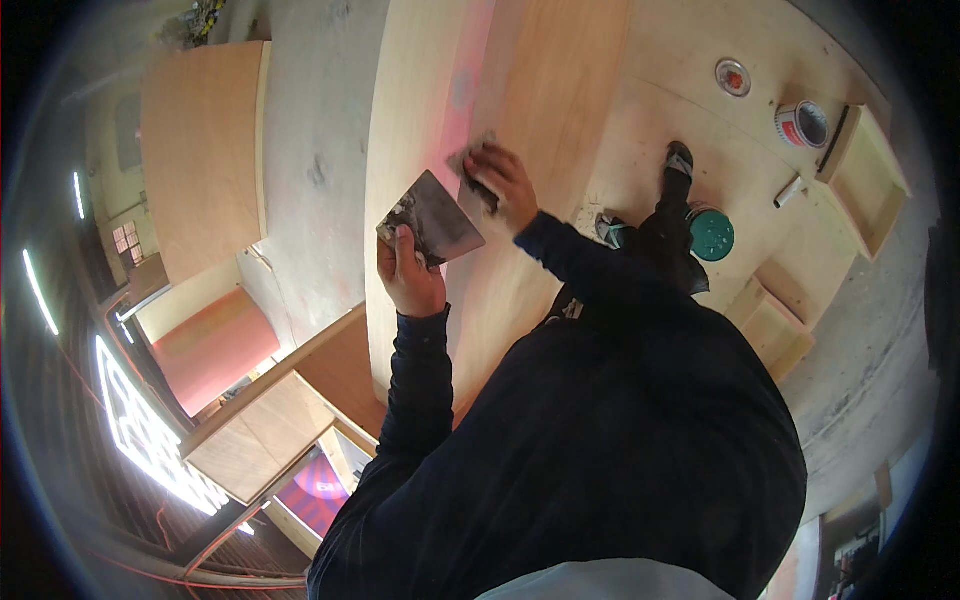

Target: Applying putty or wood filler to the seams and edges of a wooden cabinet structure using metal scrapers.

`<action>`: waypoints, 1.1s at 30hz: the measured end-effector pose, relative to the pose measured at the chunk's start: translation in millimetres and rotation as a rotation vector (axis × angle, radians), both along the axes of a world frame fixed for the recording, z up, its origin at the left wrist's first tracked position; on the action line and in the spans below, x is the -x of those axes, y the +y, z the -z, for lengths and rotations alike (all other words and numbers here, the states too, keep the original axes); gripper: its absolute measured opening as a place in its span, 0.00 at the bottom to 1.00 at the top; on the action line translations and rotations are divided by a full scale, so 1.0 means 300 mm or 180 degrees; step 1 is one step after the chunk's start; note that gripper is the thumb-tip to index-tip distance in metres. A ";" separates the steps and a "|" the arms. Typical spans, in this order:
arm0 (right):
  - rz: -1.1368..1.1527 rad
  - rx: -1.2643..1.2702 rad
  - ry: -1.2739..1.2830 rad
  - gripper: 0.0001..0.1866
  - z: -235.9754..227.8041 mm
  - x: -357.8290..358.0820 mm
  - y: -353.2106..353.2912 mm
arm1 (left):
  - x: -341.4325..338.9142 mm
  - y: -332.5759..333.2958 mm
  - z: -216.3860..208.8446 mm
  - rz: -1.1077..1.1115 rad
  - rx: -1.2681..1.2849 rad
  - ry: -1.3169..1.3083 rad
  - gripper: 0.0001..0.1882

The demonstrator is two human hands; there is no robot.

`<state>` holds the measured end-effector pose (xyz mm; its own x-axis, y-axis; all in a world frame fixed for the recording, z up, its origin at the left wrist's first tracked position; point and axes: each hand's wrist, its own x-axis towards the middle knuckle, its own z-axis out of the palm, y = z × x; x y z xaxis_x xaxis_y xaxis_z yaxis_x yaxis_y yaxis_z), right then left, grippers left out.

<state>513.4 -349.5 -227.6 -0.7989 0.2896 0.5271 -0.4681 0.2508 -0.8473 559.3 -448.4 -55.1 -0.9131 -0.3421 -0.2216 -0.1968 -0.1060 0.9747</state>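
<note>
My left hand (412, 280) grips the lower-left edge of a dark square plate (445, 222), thumb on top. Greyish filler is smeared along the plate's left side. To its upper right, my right hand (510, 190) is closed around a small flat scraper (460, 158), its edges blurred by motion. The scraper lies over a long pale wooden piece (412, 110), close to the plate's upper corner. A pink band (470, 75) runs lengthwise along this wood, passing beneath both hands. Whether the scraper touches the wood, I cannot tell.
On the right are a green-topped bucket (712, 234), an open paint can (802, 125), a round lid (733, 77) and a wooden drawer box (868, 185). Wooden cabinets (262, 435) stand lower left, below a large upright panel (205, 150). My sandalled foot (680, 158) is beyond my right arm.
</note>
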 end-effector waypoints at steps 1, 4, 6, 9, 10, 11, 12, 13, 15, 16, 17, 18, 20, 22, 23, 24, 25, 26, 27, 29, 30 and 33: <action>-0.0169 0.0034 0.0265 0.29 -0.005 -0.027 0.000 | -0.004 -0.005 0.001 -0.0007 -0.0010 0.0019 0.11; -0.0262 0.0219 -0.0312 0.28 0.012 0.021 0.113 | -0.011 -0.019 0.002 0.0027 -0.0034 0.0093 0.11; 0.0063 0.0284 -0.0581 0.28 0.025 0.141 0.223 | -0.018 -0.028 0.002 0.0050 -0.0040 0.0130 0.11; -0.0108 0.0488 -0.0816 0.27 0.031 0.367 0.349 | -0.030 -0.045 0.004 0.0104 -0.0071 0.0173 0.11; -0.0285 0.0192 -0.0781 0.27 0.032 0.402 0.367 | -0.038 -0.053 0.006 0.0070 -0.0096 0.0134 0.11; -0.0440 -0.0087 -0.0751 0.27 0.031 0.412 0.365 | -0.047 -0.062 0.009 -0.0050 -0.0121 0.0010 0.11; -0.0484 -0.0122 -0.0751 0.27 0.025 0.391 0.340 | -0.058 -0.073 0.012 0.0011 -0.0136 0.0091 0.11; -0.0479 0.0079 -0.0825 0.27 0.019 0.350 0.303 | -0.064 -0.081 0.019 -0.0007 -0.0144 0.0100 0.11; -0.0423 0.0204 -0.1040 0.29 0.005 0.209 0.196 | -0.080 -0.100 0.032 -0.0065 -0.0169 0.0102 0.11; -0.0383 0.0281 -0.0920 0.30 -0.009 0.127 0.127 | -0.083 -0.107 0.039 -0.0038 -0.0158 0.0086 0.11; -0.0369 0.0375 -0.1131 0.30 -0.025 0.050 0.072 | -0.087 -0.112 0.046 -0.0111 -0.0112 -0.0039 0.11; -0.0600 0.0529 -0.0600 0.30 -0.041 -0.014 0.046 | -0.088 -0.113 0.052 -0.0041 -0.0161 0.0079 0.11; -0.0875 0.0681 -0.0244 0.30 -0.074 -0.085 0.049 | -0.089 -0.107 0.060 -0.0185 -0.0337 -0.0134 0.12; -0.1641 0.0167 -0.1520 0.28 -0.114 -0.117 0.113 | -0.089 -0.089 0.061 -0.0270 -0.0438 -0.0144 0.12; -0.1903 0.0343 -0.1965 0.25 -0.141 -0.125 0.157 | -0.091 -0.079 0.058 -0.0433 -0.0550 -0.0342 0.12; -0.1949 0.0237 -0.2065 0.25 -0.178 -0.137 0.175 | -0.095 -0.066 0.055 -0.0407 -0.0545 -0.0256 0.12; -0.1880 0.1130 -0.1969 0.23 -0.218 -0.138 0.187 | -0.096 -0.053 0.054 -0.0467 -0.0529 -0.0415 0.12; -0.1748 0.2012 -0.2099 0.22 -0.258 -0.149 0.193 | -0.105 -0.039 0.052 -0.0631 -0.0482 -0.0714 0.13; -0.1960 0.1841 -0.1906 0.20 -0.298 -0.167 0.221 | -0.107 -0.024 0.056 -0.0574 -0.0445 -0.0731 0.12; -0.2244 0.1793 -0.1325 0.20 -0.376 -0.211 0.236 | -0.115 0.004 0.066 -0.0482 -0.0459 -0.0558 0.12; -0.2369 0.1565 -0.1033 0.20 -0.403 -0.216 0.240 | -0.119 0.014 0.072 -0.0328 -0.0561 -0.0506 0.12; -0.2479 0.1146 -0.0516 0.22 -0.455 -0.251 0.249 | -0.118 0.051 0.096 -0.0260 -0.0512 0.0017 0.10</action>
